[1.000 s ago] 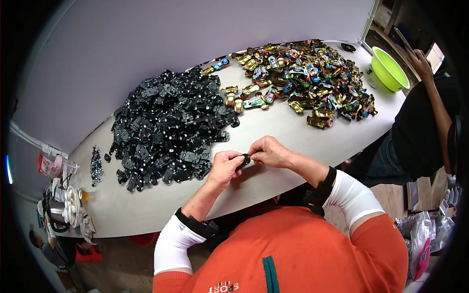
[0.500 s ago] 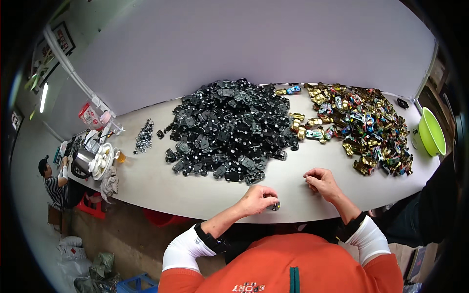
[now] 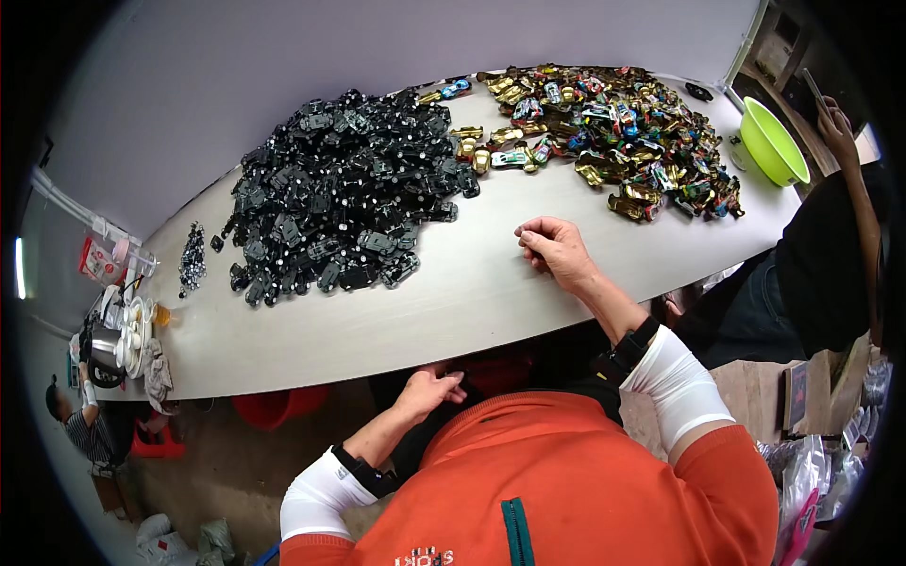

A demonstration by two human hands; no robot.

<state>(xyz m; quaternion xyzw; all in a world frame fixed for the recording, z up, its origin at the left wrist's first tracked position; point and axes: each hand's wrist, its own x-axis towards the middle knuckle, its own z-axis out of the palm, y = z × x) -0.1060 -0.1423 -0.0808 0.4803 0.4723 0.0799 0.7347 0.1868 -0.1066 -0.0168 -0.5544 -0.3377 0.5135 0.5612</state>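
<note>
My left hand [image 3: 427, 392] is below the table's front edge, in front of my body. Its fingers reach out loosely, and no object shows in them. Over the table, my right hand [image 3: 559, 253] is closed in a pinch; anything between its thumb and fingertips is too small to make out. Ahead and to the left lies a large heap of black toy car bases [image 3: 340, 189] with small pale wheels. A second heap, of gold and multicoloured toy car bodies [image 3: 651, 141], spreads over the table's far right.
Small shiny parts [image 3: 192, 259] form a narrow pile at left. A green basin [image 3: 772, 141] stands at the right end, beside a person in dark clothes [image 3: 802, 255]. Red tubs [image 3: 274, 406] are under the table. A kettle [image 3: 106, 354] and another person [image 3: 80, 429] are far left.
My view has swung to the right. The left hand has dropped from the table's edge to below it, and the black toy car base it held no longer shows. The right hand stays pinched.
</note>
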